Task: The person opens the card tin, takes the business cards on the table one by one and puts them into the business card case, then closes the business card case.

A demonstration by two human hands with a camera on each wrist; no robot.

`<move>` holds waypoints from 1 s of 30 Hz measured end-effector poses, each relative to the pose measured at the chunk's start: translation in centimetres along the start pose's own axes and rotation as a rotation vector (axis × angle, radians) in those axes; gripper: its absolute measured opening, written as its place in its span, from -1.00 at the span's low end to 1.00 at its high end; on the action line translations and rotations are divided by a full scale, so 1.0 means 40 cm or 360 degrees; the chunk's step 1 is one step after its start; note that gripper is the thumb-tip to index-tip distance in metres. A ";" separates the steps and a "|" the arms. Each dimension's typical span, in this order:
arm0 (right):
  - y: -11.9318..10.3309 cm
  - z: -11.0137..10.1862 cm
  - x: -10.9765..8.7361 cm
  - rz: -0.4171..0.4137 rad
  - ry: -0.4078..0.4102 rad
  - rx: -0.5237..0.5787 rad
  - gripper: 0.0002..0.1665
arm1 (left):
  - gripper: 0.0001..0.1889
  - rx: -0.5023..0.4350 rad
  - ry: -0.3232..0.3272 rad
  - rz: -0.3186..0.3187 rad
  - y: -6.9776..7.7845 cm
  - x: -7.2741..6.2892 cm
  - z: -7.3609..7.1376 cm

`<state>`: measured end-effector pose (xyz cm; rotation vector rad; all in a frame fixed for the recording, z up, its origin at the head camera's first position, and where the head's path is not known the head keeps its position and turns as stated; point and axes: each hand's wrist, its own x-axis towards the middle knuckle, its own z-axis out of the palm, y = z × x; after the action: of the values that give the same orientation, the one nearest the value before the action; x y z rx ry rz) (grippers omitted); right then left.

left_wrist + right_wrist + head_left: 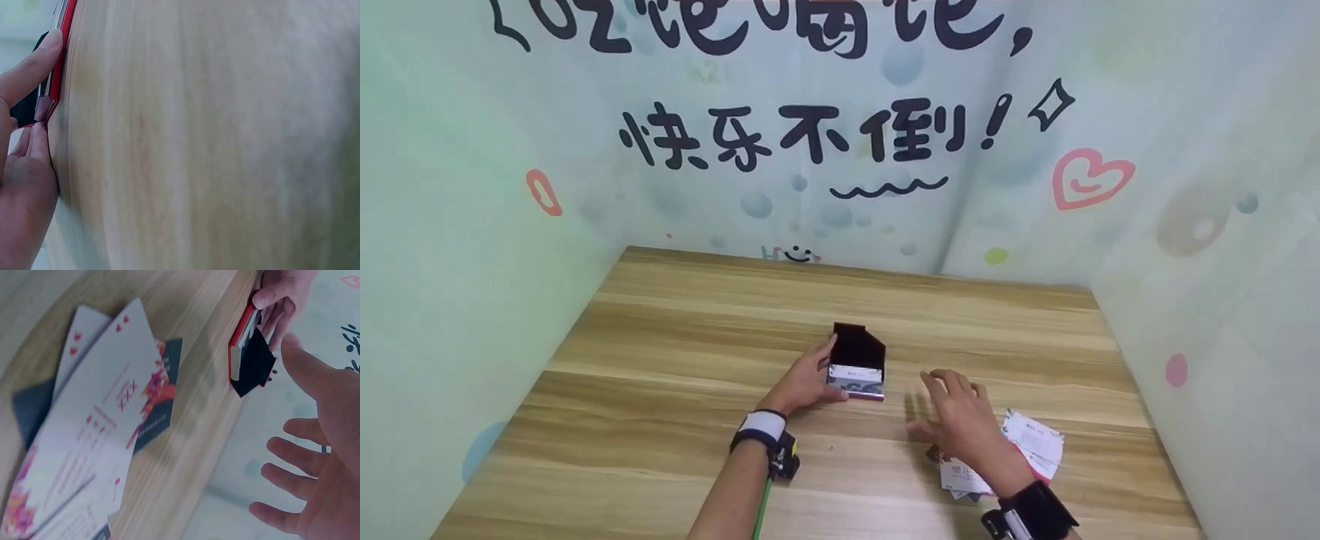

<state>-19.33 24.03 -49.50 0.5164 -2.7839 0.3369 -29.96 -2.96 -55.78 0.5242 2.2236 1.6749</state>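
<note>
A business card case (859, 348) stands near the middle of the table with its black lid raised. Printed cards (855, 384) show in its lower part. My left hand (801, 381) grips the case from the left side, thumb at the front and fingers around the side; the left wrist view catches the red edge of the case (58, 79) beside the thumb. Fingers spread and holding nothing, my right hand (964, 420) hovers between the case and a loose pile of business cards (1039, 442). In the right wrist view the pile of cards (95, 416) overlaps unevenly, white over dark ones.
The wooden table (660, 330) meets a printed fabric backdrop (780, 202) at the back and both sides. My forearm partly covers the loose cards at the right. A strap with a small camera (784, 454) sits on the left wrist.
</note>
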 end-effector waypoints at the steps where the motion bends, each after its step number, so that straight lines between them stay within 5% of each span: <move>1: 0.004 -0.005 -0.004 -0.0002 -0.0001 -0.0011 -0.02 | 0.17 -0.0002 -0.0004 0.0005 0.000 0.001 0.000; 16: 0.071 -0.072 -0.105 -0.0086 -0.0249 -0.0104 0.10 | 0.18 -0.0013 -0.0018 0.0006 0.002 0.004 -0.001; 30: 0.120 -0.069 -0.167 -0.0093 -0.0503 0.0032 -0.11 | 0.16 0.0007 0.0025 0.0025 -0.002 0.005 0.004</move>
<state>-14.53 31.24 -49.90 0.7096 -3.0624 0.2925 -30.08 -2.73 -55.90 0.5326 2.2401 1.6881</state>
